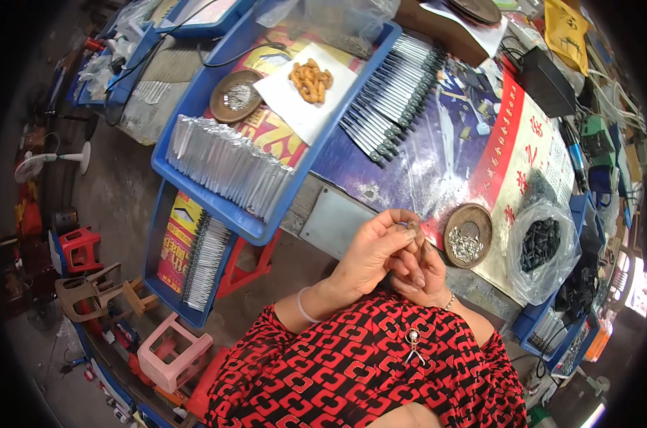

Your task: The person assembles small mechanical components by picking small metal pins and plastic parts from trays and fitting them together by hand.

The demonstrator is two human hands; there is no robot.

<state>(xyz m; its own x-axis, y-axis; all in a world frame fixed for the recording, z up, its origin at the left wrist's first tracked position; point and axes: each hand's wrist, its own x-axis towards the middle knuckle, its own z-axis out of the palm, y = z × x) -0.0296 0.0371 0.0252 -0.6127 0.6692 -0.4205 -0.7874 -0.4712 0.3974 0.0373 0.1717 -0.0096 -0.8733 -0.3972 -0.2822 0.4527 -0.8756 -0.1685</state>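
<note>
My left hand (378, 251) and my right hand (420, 277) meet in front of my body, near the table's edge. Fingers of both are bent and pinched together at the tips. Whatever lies between them is too small and too hidden to name. Just right of the fingertips, a round brown bowl (469, 214) holds small shiny metal pieces (465, 247). Farther right sits a clear plastic bag (521, 273) filled with small black parts (541, 244).
On the table (416, 167) lie rows of black-ended metal rods (391, 93). At left, a blue tray (265, 235) holds silvery strips (227, 164), a dish of small pieces (222, 110) and brown twisted pieces on white paper (311, 80). Below it are another blue bin (149, 253) and a pink stool (174, 357).
</note>
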